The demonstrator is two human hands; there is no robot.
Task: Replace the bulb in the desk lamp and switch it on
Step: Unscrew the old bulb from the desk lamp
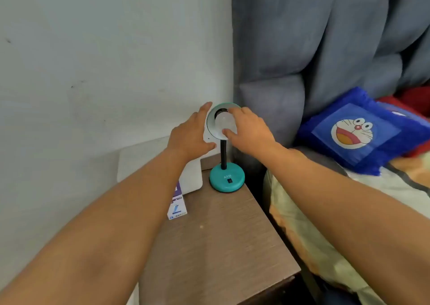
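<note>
**Both hands at the lamp head**

Broadly, a pale wall [93, 60] fills the left and a grey padded headboard [325, 37] the right. Below the headboard lies a bed [349, 200] with a patterned sheet, and on it a blue cushion [363, 130] showing a cartoon cat face.

Between wall and bed stands a brown wood-grain tabletop [221, 235]. A white box [190, 176] sits at its back left edge, with a small printed carton [178, 208] just in front of it.

The lamp [226, 176] stands at the back of the tabletop, near the bed side: a teal round base with a dark switch, a black neck, and a teal shade with a white inside, tilted toward the camera.

The left hand [190, 134] is curled around the shade's left rim, fingers above and thumb below. The right hand [249, 132] grips the bulb [224, 122], fingers over its top and thumb under it. The white bulb sits inside the shade, at the dark socket; whether it is fully screwed in cannot be told. It is not lit.
</note>
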